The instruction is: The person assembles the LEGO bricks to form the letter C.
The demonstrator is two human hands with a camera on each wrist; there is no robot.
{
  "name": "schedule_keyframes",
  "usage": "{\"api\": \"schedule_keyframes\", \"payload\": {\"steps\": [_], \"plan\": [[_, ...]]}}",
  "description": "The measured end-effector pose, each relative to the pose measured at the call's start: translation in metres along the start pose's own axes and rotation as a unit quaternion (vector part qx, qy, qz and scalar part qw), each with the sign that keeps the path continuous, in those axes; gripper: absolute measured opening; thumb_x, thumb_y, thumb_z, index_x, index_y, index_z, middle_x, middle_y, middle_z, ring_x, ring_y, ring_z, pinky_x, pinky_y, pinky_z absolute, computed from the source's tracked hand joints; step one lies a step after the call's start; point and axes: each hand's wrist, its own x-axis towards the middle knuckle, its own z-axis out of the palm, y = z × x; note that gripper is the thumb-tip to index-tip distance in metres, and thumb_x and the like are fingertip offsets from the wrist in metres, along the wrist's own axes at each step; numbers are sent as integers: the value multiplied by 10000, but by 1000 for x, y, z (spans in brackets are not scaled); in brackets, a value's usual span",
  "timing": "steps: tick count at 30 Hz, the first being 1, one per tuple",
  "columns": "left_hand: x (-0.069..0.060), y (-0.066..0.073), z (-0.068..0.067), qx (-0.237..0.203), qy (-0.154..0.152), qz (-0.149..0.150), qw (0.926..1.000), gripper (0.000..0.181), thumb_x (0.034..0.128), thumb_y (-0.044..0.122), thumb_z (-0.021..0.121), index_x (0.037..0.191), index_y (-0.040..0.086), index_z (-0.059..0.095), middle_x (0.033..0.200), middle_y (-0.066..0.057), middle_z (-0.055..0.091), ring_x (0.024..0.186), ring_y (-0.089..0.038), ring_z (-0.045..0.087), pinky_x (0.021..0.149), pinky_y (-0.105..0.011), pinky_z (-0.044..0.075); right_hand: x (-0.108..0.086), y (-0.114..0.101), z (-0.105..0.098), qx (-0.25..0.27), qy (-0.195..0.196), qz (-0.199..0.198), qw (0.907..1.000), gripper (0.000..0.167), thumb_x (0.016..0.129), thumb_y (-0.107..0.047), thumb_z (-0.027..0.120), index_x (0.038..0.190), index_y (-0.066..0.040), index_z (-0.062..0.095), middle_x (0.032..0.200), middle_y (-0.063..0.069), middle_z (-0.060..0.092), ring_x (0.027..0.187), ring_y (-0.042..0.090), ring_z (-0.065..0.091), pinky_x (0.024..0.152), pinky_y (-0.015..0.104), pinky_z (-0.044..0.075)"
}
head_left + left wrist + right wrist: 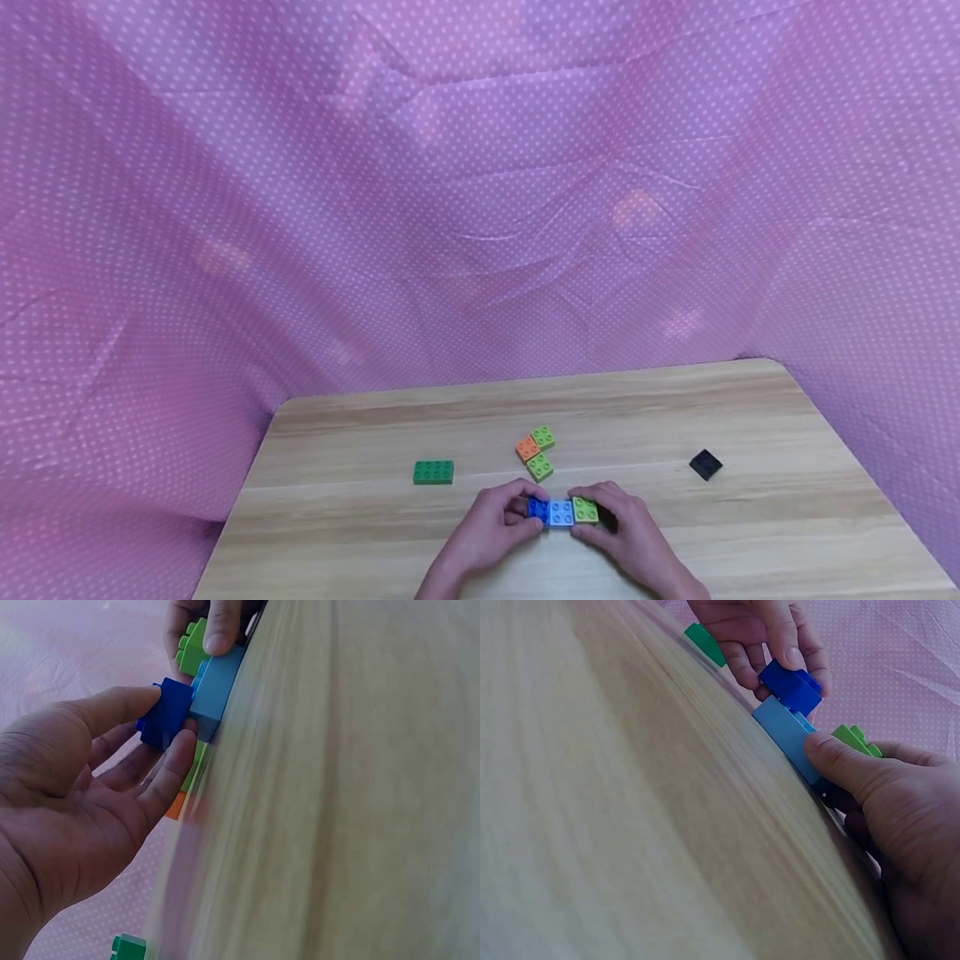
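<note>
Light-blue brick (561, 514), well inside the table (337, 542)'s far edge, carries lime brick (586, 510), right hand (630, 529) grasping both; dark-blue brick (537, 510), pinched by left hand (489, 523), seems unseated; green brick (433, 472), black piece (706, 464) lie unattached.

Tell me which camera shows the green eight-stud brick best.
The head view: the green eight-stud brick lies uncovered, every stud visible. The left wrist view catches only part at its bottom edge; the right wrist view, a small side-on glimpse near the left hand.

Both wrist views look dim and soft.
</note>
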Motion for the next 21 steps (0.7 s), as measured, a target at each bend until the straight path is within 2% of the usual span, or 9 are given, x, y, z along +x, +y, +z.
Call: {"api": "schedule_keyframes", "payload": {"steps": [15,21], "plan": [[2,1,2,-146,265,72,9995,262,930,80,811,1159,194,759,1123,64,753,961,-76,718,816,-216,594,0,-3,-1,113,-49,100,9999,461,853,-297,892,1284,-251,737,1179,-219,708,1104,41,667,978,315,570],[2,1,3,-108,453,-2,9989,253,916,107,829,1132,231,791,1034,78,753,860,-83,703,736,-226,584,0,-2,0,11,64,-54,10000,456,861,-317,882,1287,-247,735,1169,-209,709,1082,37,669,946,290,573]]}}
